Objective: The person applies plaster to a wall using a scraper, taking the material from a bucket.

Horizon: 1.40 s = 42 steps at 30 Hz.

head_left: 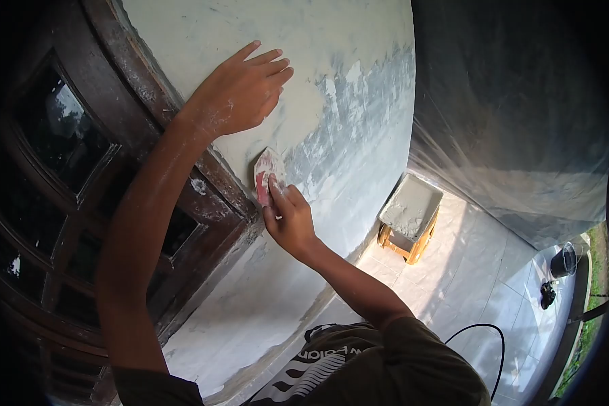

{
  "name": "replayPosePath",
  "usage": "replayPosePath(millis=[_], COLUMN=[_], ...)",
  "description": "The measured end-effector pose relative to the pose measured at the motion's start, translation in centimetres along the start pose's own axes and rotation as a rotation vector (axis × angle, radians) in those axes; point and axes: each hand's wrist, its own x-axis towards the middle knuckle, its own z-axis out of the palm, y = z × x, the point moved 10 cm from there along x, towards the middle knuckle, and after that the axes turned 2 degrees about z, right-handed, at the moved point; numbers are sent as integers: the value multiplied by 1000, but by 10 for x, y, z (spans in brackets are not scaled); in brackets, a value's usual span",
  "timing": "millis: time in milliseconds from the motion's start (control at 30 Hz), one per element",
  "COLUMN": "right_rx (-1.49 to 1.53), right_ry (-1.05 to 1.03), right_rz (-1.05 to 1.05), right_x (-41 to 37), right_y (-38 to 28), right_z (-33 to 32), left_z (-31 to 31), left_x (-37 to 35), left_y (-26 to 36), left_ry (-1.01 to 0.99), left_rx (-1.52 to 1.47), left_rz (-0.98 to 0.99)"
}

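Note:
My left hand [240,91] is raised near the top of the plastered wall [358,128], its fingers apart and nothing held in it. Lower and to the right, my right hand [292,220] grips a small putty-smeared scraper [266,177] with a reddish patch, its tip pointing up along the wall beside the door frame. Pale filler covers the upper left of the wall, with grey streaks to the right. Whether my left palm touches the wall is hard to tell.
A dark wooden door with glass panes [61,128] fills the left side. On the tiled floor [467,271], a tray of filler [411,205] rests on a wooden stool [413,254]. Plastic sheeting [507,115], a black bucket [563,260] and a black cable [499,338] are at the right.

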Motion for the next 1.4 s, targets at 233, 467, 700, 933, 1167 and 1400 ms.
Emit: replayPosePath(millis=[233,467,700,933,1167,1400], right_rx=[11,-105,76,-181,97,-71], right_ry=[208,93,131,99,1,23], right_rz=[149,-33,40,85,-98,122], right_x=[73,50,57,93,-18,24], right_y=[59,22,18,67,0,49], right_z=[-51,-3,-46,-23,-9,-14], left_z=[1,-5,-7,-5,-6,-4], left_x=[-7,0,-6,-5,5,1], left_y=[-2,0,3,2,10,12], left_ry=[-10,-12,-22,-27,-10,-37], left_rx=[36,-26,-28,-32,82,-10], left_rz=[-1,-24,-25,-37,9,-4])
